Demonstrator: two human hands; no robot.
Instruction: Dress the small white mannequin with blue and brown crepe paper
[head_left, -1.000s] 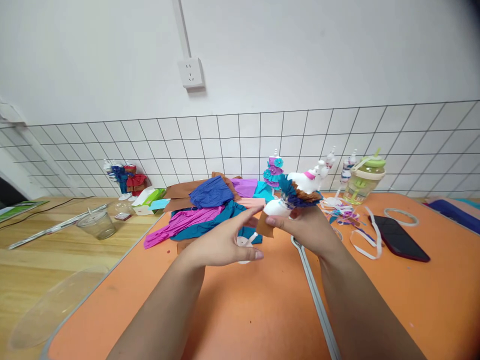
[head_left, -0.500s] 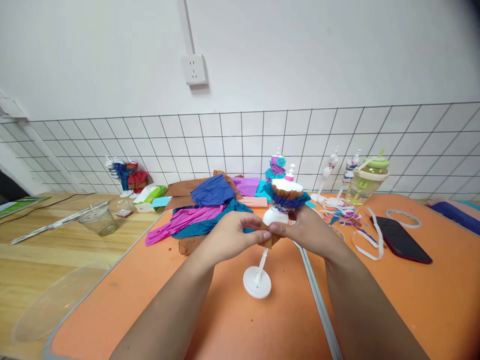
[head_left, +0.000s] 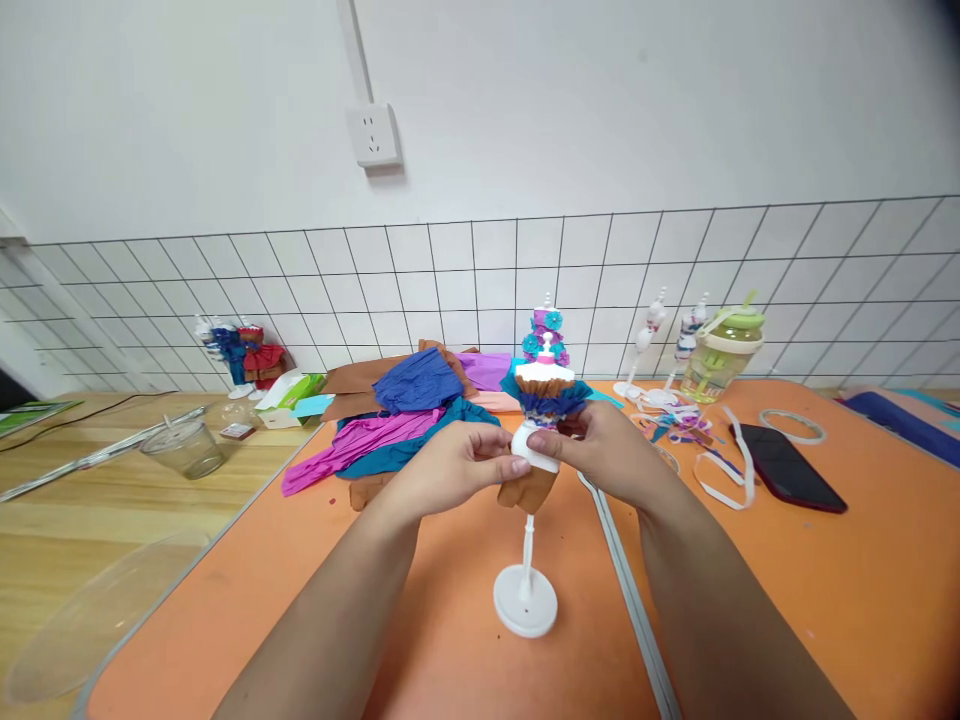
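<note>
A small white mannequin (head_left: 532, 450) on a stand with a round base stands nearly upright in front of me. Its chest wears ruffled brown, blue and teal crepe paper (head_left: 551, 402). A brown paper strip (head_left: 529, 490) wraps the bottom of its hips. From the left, my left hand (head_left: 469, 468) grips the hip, thumb in front at the paper's top edge and fingers partly hidden behind. My right hand (head_left: 604, 448) closes on the other side, its thumb pressed on the white waist; its other fingers are mostly behind the figure.
Coloured crepe paper (head_left: 420, 380) is heaped behind my left hand. A decorated mannequin (head_left: 546, 325) stands behind mine. To the right are paper scraps (head_left: 686, 425), a phone (head_left: 787, 468), a tape roll (head_left: 792, 426) and a green-lidded bottle (head_left: 724, 355). A plastic cup (head_left: 184, 447) is at left.
The mannequin has become more upright and its base has shifted slightly. My right thumb has moved off the brown strip up to the white waist, leaving more of the strip visible.
</note>
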